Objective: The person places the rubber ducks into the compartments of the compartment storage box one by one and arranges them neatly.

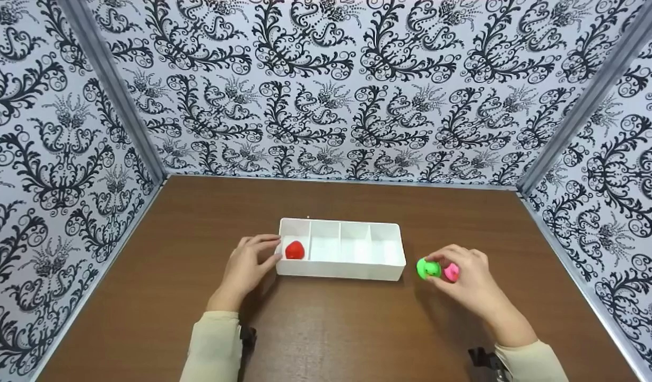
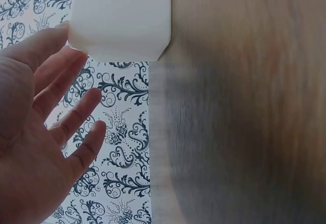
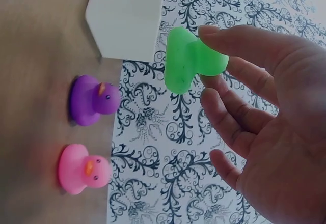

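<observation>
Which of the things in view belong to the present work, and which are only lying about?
In the work:
green duck, in the right hand
tray, touched by the left hand
red object, inside it

Lying about, though possibly needed:
purple duck
pink duck

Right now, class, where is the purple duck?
In the right wrist view, the purple duck sits on the table at the picture's left side, between the white box and the pink duck.
</observation>
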A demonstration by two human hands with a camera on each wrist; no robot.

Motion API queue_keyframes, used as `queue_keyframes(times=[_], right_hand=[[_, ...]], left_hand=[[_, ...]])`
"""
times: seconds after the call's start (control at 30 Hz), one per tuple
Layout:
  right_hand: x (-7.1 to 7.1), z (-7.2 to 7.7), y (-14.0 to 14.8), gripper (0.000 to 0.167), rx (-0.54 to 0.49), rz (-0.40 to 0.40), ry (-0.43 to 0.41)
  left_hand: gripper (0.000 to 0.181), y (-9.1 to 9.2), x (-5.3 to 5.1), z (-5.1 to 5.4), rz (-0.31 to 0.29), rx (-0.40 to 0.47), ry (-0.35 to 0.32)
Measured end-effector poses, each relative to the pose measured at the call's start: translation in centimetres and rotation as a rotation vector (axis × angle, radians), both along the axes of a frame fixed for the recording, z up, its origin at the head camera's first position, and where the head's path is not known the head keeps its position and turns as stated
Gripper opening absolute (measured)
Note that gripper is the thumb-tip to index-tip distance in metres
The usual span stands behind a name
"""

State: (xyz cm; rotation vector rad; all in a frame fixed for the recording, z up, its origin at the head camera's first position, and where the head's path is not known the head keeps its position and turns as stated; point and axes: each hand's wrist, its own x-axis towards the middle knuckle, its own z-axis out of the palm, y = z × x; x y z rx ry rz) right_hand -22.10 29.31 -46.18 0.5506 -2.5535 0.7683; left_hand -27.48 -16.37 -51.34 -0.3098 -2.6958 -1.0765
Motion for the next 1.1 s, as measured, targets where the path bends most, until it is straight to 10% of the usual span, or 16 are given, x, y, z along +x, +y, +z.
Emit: queue_keyframes(times=[1.1], right_hand=[[-2.6, -0.4, -3.3, 0.037, 0.009, 0.109, 0.043]], left_hand=[[0.038, 0.1, -0.1, -0.4, 0.006, 0.018, 0.006]])
